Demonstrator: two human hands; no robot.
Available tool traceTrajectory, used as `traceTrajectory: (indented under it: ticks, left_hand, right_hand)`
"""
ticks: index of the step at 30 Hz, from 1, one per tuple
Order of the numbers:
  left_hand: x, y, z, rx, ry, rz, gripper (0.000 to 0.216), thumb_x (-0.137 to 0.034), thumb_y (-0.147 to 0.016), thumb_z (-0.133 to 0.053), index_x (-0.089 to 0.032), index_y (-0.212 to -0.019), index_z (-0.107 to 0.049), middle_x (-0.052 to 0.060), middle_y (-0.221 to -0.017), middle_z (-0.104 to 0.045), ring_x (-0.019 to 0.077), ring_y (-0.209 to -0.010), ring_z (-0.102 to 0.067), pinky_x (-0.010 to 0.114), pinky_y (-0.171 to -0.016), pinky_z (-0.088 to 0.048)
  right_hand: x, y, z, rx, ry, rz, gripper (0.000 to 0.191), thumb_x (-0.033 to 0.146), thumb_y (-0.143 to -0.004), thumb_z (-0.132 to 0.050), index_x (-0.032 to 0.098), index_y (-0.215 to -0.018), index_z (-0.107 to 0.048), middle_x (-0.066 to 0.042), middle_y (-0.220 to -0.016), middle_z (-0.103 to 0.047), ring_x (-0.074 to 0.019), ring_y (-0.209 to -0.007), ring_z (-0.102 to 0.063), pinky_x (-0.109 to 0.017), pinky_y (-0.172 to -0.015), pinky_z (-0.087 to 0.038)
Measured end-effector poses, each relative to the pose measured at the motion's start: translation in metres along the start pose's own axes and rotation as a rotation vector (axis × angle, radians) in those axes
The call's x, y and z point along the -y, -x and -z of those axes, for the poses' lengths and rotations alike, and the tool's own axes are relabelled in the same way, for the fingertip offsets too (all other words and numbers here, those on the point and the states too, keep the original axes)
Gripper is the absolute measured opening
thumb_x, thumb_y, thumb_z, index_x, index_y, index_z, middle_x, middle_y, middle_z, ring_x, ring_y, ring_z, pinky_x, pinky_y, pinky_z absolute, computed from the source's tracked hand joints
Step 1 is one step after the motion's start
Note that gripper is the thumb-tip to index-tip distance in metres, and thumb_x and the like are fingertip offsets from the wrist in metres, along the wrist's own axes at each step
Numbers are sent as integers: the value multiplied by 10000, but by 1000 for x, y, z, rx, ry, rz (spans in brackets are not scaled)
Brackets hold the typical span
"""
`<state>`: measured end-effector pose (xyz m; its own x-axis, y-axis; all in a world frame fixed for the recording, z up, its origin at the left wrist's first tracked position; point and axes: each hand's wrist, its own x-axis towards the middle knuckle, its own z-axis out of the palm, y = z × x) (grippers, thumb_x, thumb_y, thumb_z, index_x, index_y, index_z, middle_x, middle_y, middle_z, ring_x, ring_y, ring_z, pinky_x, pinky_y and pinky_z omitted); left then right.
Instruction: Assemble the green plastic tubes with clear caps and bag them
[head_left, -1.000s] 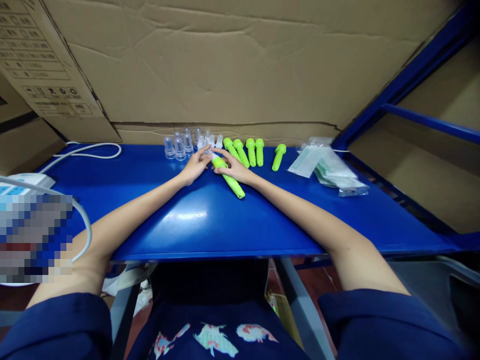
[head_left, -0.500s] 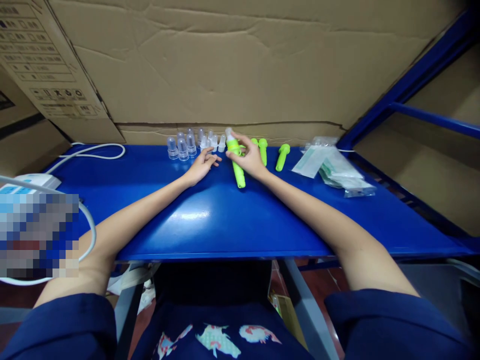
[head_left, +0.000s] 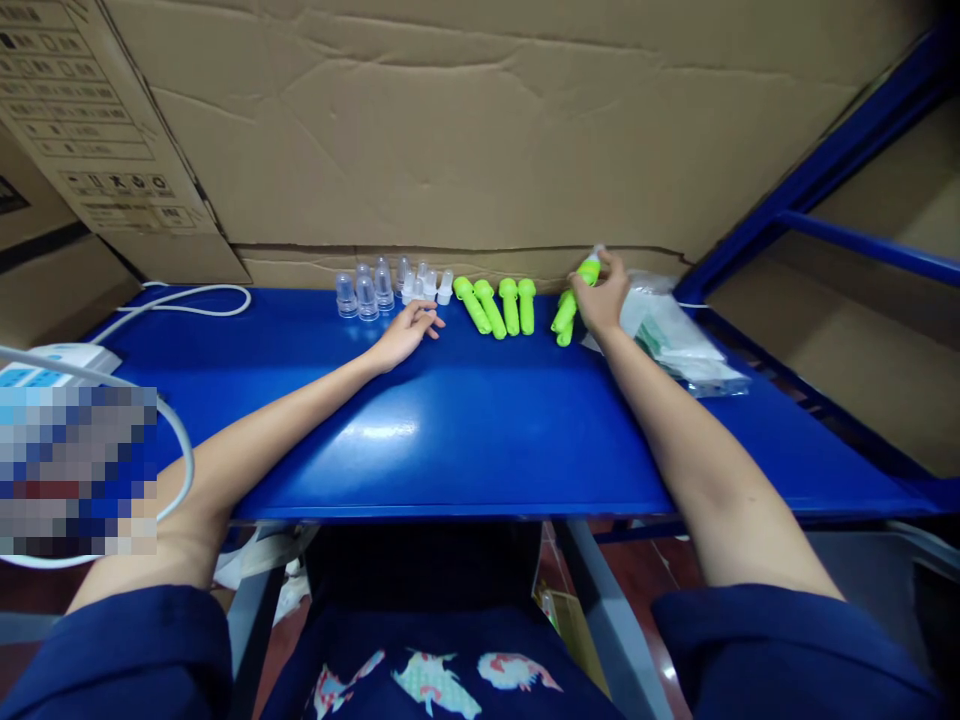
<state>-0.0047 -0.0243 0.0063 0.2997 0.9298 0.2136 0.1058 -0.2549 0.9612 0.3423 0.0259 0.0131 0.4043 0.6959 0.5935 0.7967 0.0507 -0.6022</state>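
Observation:
My right hand (head_left: 604, 296) is closed round a bright green plastic handle with a white tip (head_left: 583, 280), held at the far right of the blue table (head_left: 465, 430), just beside another green handle (head_left: 561, 316) lying there. Several more green handles (head_left: 496, 305) lie in a row to the left of it. My left hand (head_left: 407, 334) rests on the table with fingers loosely spread and nothing in it. It lies just in front of a cluster of small clear caps (head_left: 367, 287) and white tips (head_left: 431, 284).
Clear plastic bags (head_left: 675, 340) lie at the right of the table. A white cable (head_left: 180, 300) and a white device (head_left: 52, 365) sit at the left. Cardboard sheets (head_left: 465, 130) stand behind the table. A blue metal frame (head_left: 840, 210) rises at the right.
My right hand lifted the green handle with the white tip from the middle of the table and carried it right, past the row of handles. My left hand stayed almost still.

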Motion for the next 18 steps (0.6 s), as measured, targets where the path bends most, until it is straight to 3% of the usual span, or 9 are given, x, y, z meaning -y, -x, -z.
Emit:
traceTrajectory:
  ticks: [3, 11, 18]
  left_hand:
    - [2, -2, 0, 4, 0, 1, 163, -178, -995, -467, -140, -1125, -557, 63, -977, -713, 113, -762, -645, 289, -858, -463]
    - [0, 0, -1, 9, -3, 2, 130, -185, -997, -473, -152, -1081, -567, 39, -950, -709, 97, -723, -629, 265, -838, -473]
    - [-1, 0, -1, 4, -7, -1, 128, -161, -986, -474, -156, -1065, -575, 36, -940, -714, 95, -710, -626, 261, -829, -482]
  right_hand:
    - [-7, 0, -7, 47, 22, -80, 604, 359, -798, -599, 137, -1357, -538, -188, -1314, -639, -326, -1143, -659, -512, -1030, -508]
    - [6, 4, -22, 103, -40, -60, 643, 340, -757, -626, 113, -1352, -540, -170, -1226, -677, -306, -1126, -665, -492, -1052, -497]
    - [17, 11, -32, 220, -154, -53, 613, 411, -806, -613, 145, -1353, -541, -120, -1109, -690, -268, -1029, -682, -453, -984, -541]
